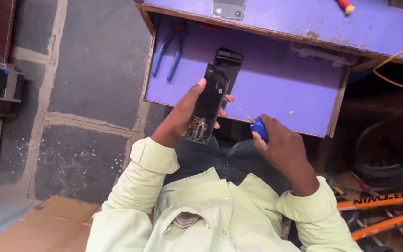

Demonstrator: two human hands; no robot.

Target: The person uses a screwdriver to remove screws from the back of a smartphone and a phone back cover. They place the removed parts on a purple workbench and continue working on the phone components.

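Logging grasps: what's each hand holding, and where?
Left hand grips the opened phone by its lower edges. Right hand holds the screwdriver by its blue handle.

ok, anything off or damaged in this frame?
Yes: the phone in the left hand has its back off, internals exposed. The right hand holds a blue-handled screwdriver toward it. A dark panel lies loose on the purple shelf behind.

pliers [168,55] lie in the drawer [276,88], left of a phone [228,60]; another phone [229,9] lies on the desk [304,21] above.
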